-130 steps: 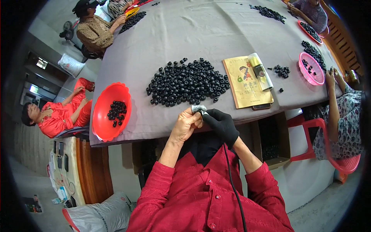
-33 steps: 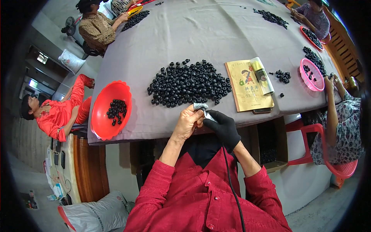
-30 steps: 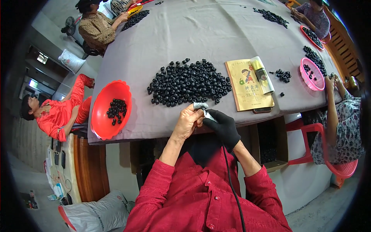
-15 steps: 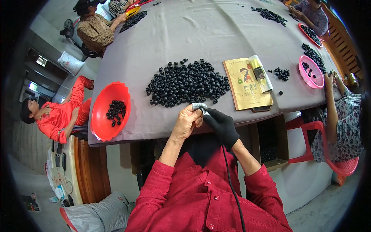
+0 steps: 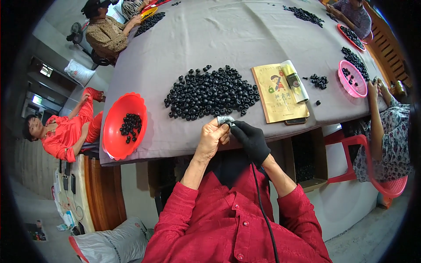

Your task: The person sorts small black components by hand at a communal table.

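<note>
My left hand [image 5: 209, 139] is bare, with a grey wrap [image 5: 225, 119] around one fingertip. Its fingers are pinched together just in front of the table's near edge. Against it presses my right hand [image 5: 251, 139], in a black glove with its fingers closed. Whatever is pinched between the two sets of fingertips is tiny and dark, mostly hidden by them. A small light, shiny bit shows at the right fingertips. Just beyond my hands spreads a heap of small round black pieces with holes [image 5: 212, 93], on the grey tablecloth [image 5: 175, 48].
Left of the heap stands a red scalloped bowl [image 5: 116, 142] with some black pieces. To the right lie a yellow booklet [image 5: 276, 98], a clear tube-like packet [image 5: 294, 81] and a phone [image 5: 296, 121]. Farther right is a pink basket [image 5: 357, 90]. Other people sit around the table.
My hands stay pressed together at nearly the same spot, with only slight finger movement. The person in red at the left has turned their head and raised an arm.
</note>
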`<control>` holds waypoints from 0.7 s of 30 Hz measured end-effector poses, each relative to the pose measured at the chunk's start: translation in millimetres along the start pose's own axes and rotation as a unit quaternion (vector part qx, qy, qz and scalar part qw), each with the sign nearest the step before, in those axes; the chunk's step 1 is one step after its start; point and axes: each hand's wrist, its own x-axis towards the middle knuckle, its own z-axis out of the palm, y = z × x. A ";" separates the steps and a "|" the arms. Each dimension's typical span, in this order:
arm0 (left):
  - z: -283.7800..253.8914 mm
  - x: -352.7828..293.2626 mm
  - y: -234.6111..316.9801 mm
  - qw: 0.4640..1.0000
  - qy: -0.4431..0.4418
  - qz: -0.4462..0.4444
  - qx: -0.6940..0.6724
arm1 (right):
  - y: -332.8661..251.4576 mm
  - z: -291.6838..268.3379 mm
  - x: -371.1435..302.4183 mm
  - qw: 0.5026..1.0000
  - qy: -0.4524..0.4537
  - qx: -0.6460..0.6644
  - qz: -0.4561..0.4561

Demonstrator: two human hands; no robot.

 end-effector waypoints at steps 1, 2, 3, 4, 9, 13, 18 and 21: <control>1.0 0.5 -0.4 1.000 -0.001 -0.001 0.000 | 1.9 0.0 -0.2 1.000 0.002 0.000 0.000; 2.3 1.2 -1.2 1.000 0.003 0.000 -0.002 | 4.3 0.1 -0.6 1.000 0.005 0.016 -0.005; 3.2 1.5 -1.3 1.000 0.009 0.001 -0.005 | 5.5 0.4 -0.9 0.999 0.008 0.032 -0.010; 3.8 1.1 -1.1 1.000 0.008 0.001 -0.004 | 4.8 0.3 -1.6 0.999 0.008 0.033 -0.011; 1.6 -0.8 -0.4 0.998 -0.003 -0.010 -0.060 | 9.9 -1.8 -2.7 0.997 -0.024 0.066 -0.023; 0.6 -0.8 0.0 0.998 0.005 -0.017 -0.058 | 7.5 -1.9 -3.0 0.997 -0.023 0.066 -0.025; -0.7 -0.1 0.0 0.998 -0.001 -0.021 -0.052 | 6.1 -2.6 -2.7 0.999 -0.021 0.030 -0.028; -3.2 0.3 -0.9 0.998 -0.002 -0.024 -0.056 | 4.9 -2.4 -3.3 0.999 -0.019 0.012 -0.026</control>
